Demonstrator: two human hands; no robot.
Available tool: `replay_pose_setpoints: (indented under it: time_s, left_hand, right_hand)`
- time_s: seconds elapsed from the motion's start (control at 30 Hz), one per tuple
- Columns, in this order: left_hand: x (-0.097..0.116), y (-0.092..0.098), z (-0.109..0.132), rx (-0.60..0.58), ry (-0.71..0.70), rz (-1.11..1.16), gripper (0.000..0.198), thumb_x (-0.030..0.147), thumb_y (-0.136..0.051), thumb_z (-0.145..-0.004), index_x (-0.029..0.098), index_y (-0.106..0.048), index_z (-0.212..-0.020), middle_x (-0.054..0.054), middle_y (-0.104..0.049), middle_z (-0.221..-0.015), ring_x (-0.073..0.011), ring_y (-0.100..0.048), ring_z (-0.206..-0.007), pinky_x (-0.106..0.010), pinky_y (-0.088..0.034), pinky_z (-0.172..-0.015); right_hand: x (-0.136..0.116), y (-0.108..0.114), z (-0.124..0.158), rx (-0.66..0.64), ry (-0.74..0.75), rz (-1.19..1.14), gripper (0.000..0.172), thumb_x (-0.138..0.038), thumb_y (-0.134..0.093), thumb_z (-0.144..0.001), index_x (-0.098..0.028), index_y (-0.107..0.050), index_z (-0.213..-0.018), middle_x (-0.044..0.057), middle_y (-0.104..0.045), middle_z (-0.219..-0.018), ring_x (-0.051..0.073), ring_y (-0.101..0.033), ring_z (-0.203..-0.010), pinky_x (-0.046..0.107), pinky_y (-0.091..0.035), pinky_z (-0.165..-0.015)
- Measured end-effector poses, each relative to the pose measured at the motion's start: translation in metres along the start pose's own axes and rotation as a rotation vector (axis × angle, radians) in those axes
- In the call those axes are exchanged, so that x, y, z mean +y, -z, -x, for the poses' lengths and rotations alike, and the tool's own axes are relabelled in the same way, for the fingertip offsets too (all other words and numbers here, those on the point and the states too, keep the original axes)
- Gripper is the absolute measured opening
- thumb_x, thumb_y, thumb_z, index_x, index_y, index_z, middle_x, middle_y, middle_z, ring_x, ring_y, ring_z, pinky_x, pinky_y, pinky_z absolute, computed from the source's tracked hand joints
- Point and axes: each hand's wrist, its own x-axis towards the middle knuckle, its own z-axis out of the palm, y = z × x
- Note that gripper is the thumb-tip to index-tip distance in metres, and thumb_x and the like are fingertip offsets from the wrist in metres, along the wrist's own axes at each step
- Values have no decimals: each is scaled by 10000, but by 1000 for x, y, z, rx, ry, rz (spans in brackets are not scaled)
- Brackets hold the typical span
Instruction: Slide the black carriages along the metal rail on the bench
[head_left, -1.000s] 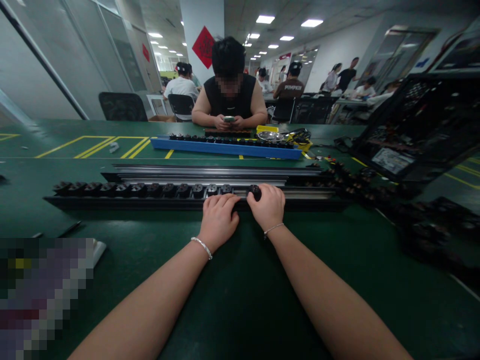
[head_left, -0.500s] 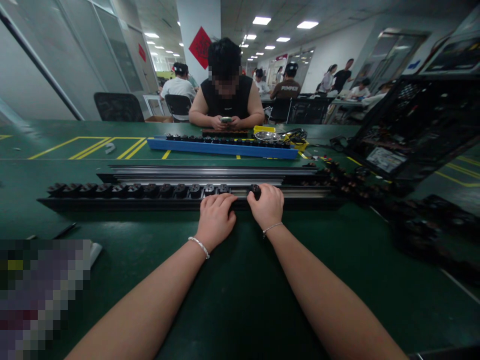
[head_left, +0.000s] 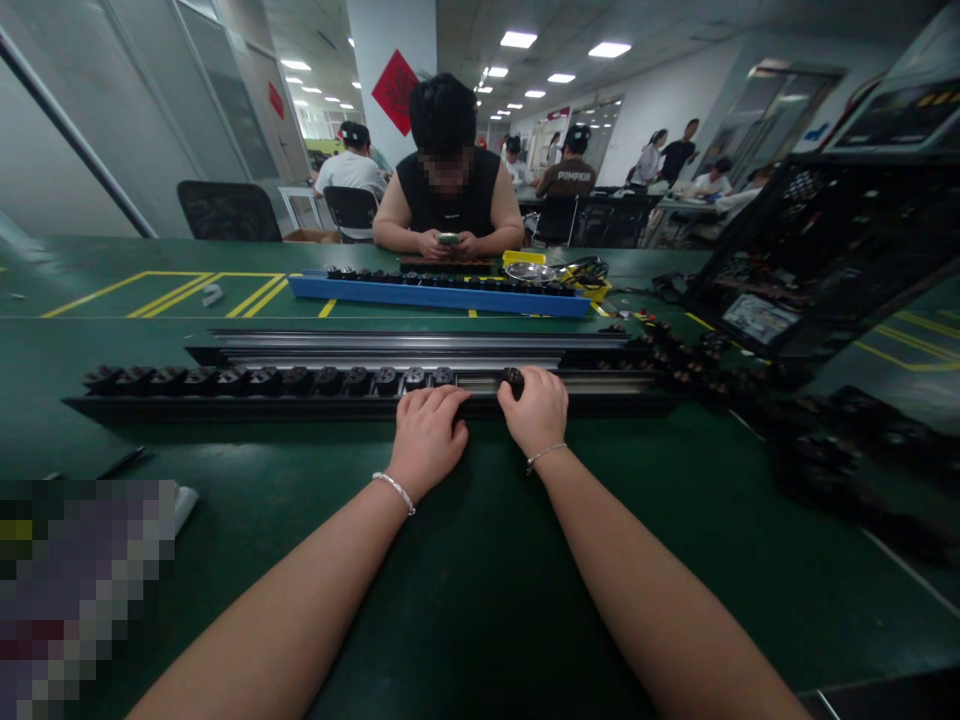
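A long black channel (head_left: 247, 409) lies across the green table, with a row of black socket modules (head_left: 326, 380) seated along its left and middle part. My left hand (head_left: 430, 435) is closed over the channel's front wall, fingers on the rim just below the row's right end and thumb in front. My right hand (head_left: 536, 410) grips a single black socket module (head_left: 513, 380) between thumb and fingers, at the channel a little right of the row. Bare metal of the channel shows in the gap between. The fingers' undersides are hidden.
Behind the channel lie more metal rails (head_left: 420, 340). Farther back is a blue channel (head_left: 442, 296) with black modules, near a yellow tray (head_left: 592, 285). A dark pile of parts (head_left: 832, 430) and a large black case (head_left: 780, 250) stand right. A person (head_left: 448, 190) sits opposite.
My right hand has shifted slightly right along the channel with the module, widening the gap to the row a little. My left hand keeps its place on the channel. The view has turned slightly.
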Motion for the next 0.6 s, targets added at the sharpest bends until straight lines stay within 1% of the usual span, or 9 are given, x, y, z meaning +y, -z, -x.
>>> replay_pose_setpoints:
  time_s: [0.1, 0.2, 0.33, 0.6]
  left_hand:
    - [1, 0, 0, 6, 0, -3, 359, 200, -504, -785, 250, -575, -1133, -15, -616, -1185, -239, -485, -1093, -437, -311, -981]
    - [1, 0, 0, 14, 2, -6, 357, 202, -505, -783, 251, -577, -1130, -18, -617, -1181, -243, -485, -1093, -440, -313, -978]
    - [1, 0, 0, 12, -2, 2, 359, 201, -501, -786, 250, -574, -1135, -25, -614, -1186, -239, -486, -1096, -437, -314, -980]
    - [1, 1, 1, 11, -4, 0, 363, 199, -505, -784, 250, -577, -1135, -24, -614, -1184, -239, -483, -1096, -442, -318, -978]
  right_hand:
    - [5, 4, -1, -58, 51, 5, 321, -367, -478, -817, -144, -619, -999, 106, -634, -1073, 250, -508, -1022, 362, -343, -915]
    - [8, 6, -1, -77, 62, -5, 328, -384, -482, -821, -158, -618, -1018, 96, -627, -1104, 244, -499, -1043, 360, -341, -916]
    - [7, 4, -1, -45, 15, -10, 301, -368, -503, -802, -165, -625, -988, 87, -635, -1079, 242, -495, -1037, 362, -337, -916]
    - [11, 3, 0, -5, -5, -7, 295, -354, -488, -795, -156, -618, -970, 98, -634, -1050, 242, -493, -1017, 372, -325, -921]
